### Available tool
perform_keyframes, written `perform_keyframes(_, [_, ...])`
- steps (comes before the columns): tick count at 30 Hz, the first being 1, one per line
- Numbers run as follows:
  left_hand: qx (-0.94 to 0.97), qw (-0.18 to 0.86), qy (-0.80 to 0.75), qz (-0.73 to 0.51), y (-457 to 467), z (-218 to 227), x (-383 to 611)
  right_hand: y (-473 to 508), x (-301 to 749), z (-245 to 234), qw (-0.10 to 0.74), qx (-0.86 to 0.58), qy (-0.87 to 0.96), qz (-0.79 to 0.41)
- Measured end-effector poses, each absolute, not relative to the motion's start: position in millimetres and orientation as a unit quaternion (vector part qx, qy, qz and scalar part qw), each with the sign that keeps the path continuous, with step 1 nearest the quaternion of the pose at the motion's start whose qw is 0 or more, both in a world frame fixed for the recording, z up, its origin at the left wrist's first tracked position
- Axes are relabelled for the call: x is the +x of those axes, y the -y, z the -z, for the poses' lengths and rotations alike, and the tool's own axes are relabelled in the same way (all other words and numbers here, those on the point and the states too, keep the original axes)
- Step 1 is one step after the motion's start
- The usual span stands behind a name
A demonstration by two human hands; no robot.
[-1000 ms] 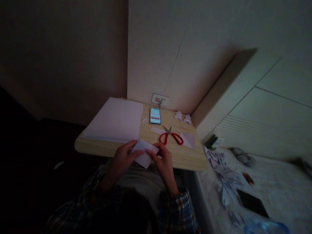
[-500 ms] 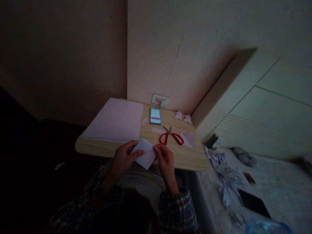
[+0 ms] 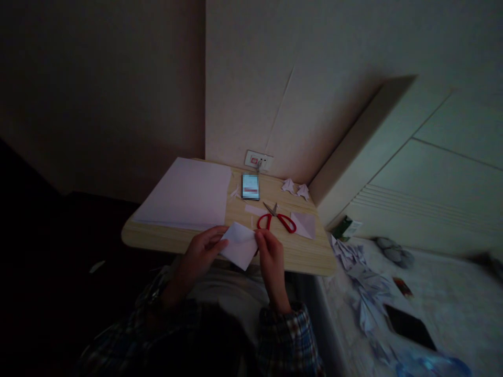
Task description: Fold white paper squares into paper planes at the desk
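Note:
A small square of white paper (image 3: 239,246) is held up over the table's front edge, turned so that one corner points down. My left hand (image 3: 203,251) grips its left side, thumb on the near face. At the right corner, my right hand (image 3: 269,254) pinches the paper between thumb and fingers. Just beyond the right hand lie open scissors with red handles (image 3: 286,223). Beside them is a creased square of paper (image 3: 304,225). Narrow paper strips (image 3: 253,210) lie behind the held paper.
A stack of large white sheets (image 3: 184,193) covers the table's left part. A lit phone (image 3: 250,187) lies near a wall socket (image 3: 258,160). Two folded paper figures (image 3: 288,186) sit at the back right. The bed holds several folded papers (image 3: 365,309) and a dark tablet-like slab (image 3: 408,327).
Both hands and the paper have shifted slightly to the right. My left thumb has drawn back toward the paper's left edge. Scissors and phone stay where they were.

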State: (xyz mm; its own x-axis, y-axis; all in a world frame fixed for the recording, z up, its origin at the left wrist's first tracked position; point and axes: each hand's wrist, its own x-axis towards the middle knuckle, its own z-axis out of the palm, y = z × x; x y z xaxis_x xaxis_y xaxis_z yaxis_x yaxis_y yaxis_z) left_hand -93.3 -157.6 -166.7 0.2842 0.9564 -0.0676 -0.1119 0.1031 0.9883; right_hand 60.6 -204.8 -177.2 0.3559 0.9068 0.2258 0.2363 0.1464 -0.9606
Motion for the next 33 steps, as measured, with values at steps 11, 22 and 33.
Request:
perform_keyframes(11, [0.472, 0.632, -0.398, -0.468, 158.8, 164.0, -97.2, 204.9, 58.3, 177.4, 0.6, -0.556, 0.468, -0.336])
perform_keyframes(22, [0.413, 0.623, -0.435, -0.501, 157.8, 172.3, -95.3, 207.5, 56.9, 180.1, 0.558, -0.541, 0.562, -0.283])
perform_keyframes(33, [0.387, 0.649, -0.409, -0.512, 161.3, 170.1, -90.1, 211.3, 56.4, 175.2, 0.535, -0.542, 0.601, -0.243])
